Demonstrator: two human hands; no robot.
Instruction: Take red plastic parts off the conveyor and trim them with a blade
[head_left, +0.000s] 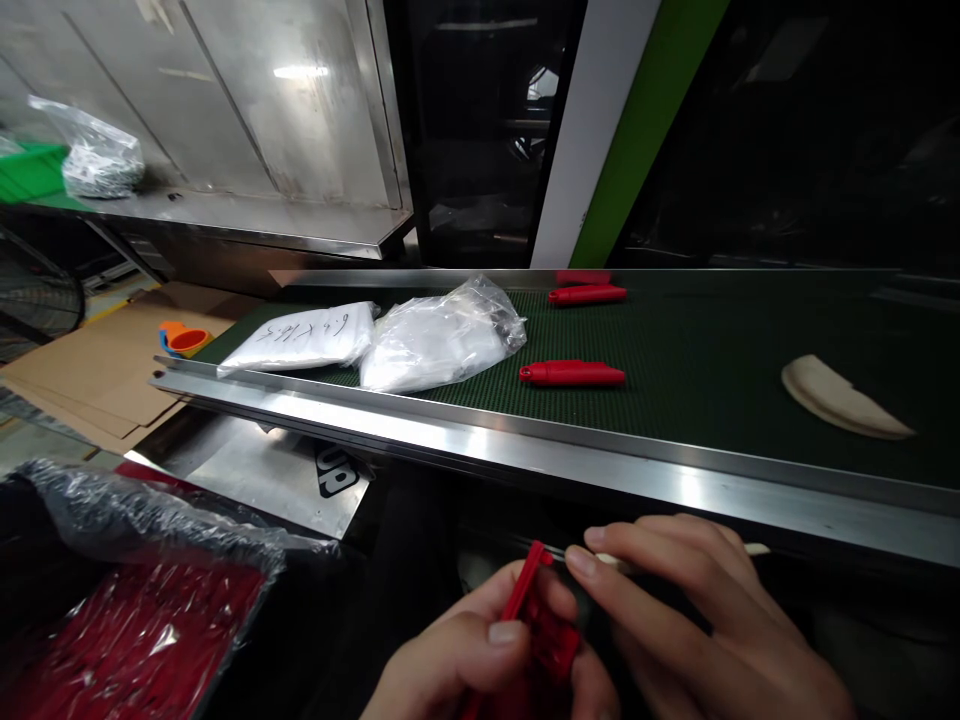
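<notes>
My left hand [457,650] is closed round a red plastic part [536,640], its thumb pressed on the near side and a narrow ridge standing up above the fingers. Between the fingers of my right hand [697,610] lies a slim tool with a pale handle [757,548]. Its thin metal tip meets or nearly meets the top of the red part; I cannot tell which. Most of the handle is hidden behind the fingers. Beyond my hands, two similar red parts, one nearer [574,374] and one farther [587,295], rest on the green conveyor belt [697,350].
Two bags of white material, one marked [300,338] and one clear [442,340], lie on the belt. A pale half-round piece [844,398] is at right. The conveyor's metal rail [480,440] runs before me. A lined bin [150,520] holds red pieces at lower left.
</notes>
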